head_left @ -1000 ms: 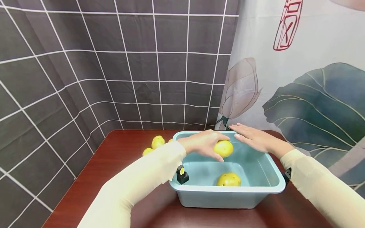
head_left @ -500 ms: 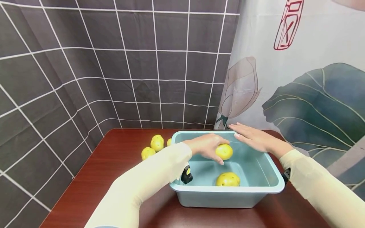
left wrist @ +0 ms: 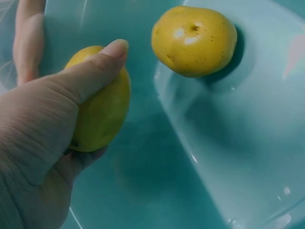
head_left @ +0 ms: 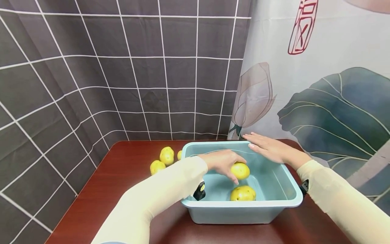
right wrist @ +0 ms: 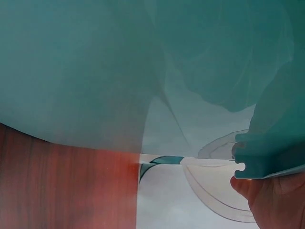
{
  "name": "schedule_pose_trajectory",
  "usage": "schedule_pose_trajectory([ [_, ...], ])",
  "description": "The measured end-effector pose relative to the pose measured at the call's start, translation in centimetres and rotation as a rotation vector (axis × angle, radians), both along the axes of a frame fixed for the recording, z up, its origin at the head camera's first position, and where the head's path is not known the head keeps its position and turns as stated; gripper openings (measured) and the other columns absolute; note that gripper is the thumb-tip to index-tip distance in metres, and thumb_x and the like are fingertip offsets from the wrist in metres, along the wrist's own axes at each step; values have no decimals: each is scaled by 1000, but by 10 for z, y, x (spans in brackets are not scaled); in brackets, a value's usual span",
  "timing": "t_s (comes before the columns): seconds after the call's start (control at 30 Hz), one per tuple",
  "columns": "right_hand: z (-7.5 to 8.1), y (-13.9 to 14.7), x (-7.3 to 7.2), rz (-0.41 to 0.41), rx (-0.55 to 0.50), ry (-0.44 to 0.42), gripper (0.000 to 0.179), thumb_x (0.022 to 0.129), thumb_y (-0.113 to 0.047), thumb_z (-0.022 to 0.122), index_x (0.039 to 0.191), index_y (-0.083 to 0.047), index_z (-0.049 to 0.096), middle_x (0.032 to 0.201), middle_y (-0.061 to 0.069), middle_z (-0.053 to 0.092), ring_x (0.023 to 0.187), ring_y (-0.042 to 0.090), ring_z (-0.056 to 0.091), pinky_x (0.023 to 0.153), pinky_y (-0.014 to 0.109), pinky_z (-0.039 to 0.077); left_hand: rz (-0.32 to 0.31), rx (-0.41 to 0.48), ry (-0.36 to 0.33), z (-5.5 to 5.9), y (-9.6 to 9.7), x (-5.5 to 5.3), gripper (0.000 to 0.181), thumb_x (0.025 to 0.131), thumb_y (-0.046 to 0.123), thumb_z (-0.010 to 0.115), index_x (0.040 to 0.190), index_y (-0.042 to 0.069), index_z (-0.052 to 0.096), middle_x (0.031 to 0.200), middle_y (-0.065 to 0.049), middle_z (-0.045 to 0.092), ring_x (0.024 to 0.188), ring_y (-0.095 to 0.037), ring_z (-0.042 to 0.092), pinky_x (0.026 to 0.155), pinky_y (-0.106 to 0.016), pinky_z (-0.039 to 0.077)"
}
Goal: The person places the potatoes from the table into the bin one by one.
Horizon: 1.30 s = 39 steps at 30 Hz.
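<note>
Gridded curtain (head_left: pixel 146 74), flowered curtain (head_left: pixel 307 81), seemingly wooden table (head_left: pixel 112 176)

Left hand (head_left: pixel 222 163) grips a potato (head_left: pixel 240 170) over a blue tub (head_left: pixel 243 203)

A second potato (head_left: pixel 243 194) lies on the tub's floor, nearer the front. The right hand (head_left: pixel 269 149), fingers extended, is at the far right corner. Three more potatoes (head_left: pixel 167 156) sit on the table (head_left: pixel 131 156), left of the tub, before a gridded curtain (head_left: pixel 152 98).

Dark cloth (head_left: pixel 122 73) (white-gridded) hangs beside pale floral cloth (head_left: pixel 304 78).
</note>
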State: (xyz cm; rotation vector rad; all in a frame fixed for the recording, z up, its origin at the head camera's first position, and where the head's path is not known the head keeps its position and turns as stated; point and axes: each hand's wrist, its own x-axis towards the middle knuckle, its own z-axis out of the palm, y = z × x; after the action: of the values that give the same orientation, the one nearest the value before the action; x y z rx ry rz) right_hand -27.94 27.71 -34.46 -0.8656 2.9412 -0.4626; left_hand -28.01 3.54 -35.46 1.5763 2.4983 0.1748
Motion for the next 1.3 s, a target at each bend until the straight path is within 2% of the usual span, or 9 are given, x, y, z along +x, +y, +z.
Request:
schedule_pose_trajectory([
  [0.27,1,-1,-1,11,4,7,57,102,-49,32,152,-21,31,155,1,29,144,32,17,111,58,18,10,-68,9,-4,11,6,78,69,45,84,136,20,54,120,13,59,106,-4,52,90,-17,40],
  [0.57,3,-1,-1,10,8,10,57,102,-49,31,152,-20,31,155,2,29,145,31,16,111,58,17,25,-131,-41,-5,14,10,81,67,43,87,137,22,54,120,14,58,106,-4,50,92,-17,39],
  [0.73,5,-3,-1,17,3,9,57,103,-47,32,151,-18,32,155,3,30,144,32,17,111,59,17,22,-123,-54,-5,14,11,80,67,40,87,137,22,54,121,15,58,107,-4,50,93,-16,38],
  [0.9,4,-2,-2,17,15,5,57,102,-48,33,151,-19,32,155,2,30,144,32,17,111,59,17,-6,-110,-43,-6,14,11,79,67,37,88,137,19,54,124,15,58,112,-5,50,97,-16,36],
  [1.3,1,-3,1,0,-4,2,57,102,-49,32,151,-20,32,155,1,31,144,32,17,111,59,17,-6,-104,-38,-6,14,13,76,71,39,85,138,19,53,126,13,58,114,-6,49,99,-17,35],
])
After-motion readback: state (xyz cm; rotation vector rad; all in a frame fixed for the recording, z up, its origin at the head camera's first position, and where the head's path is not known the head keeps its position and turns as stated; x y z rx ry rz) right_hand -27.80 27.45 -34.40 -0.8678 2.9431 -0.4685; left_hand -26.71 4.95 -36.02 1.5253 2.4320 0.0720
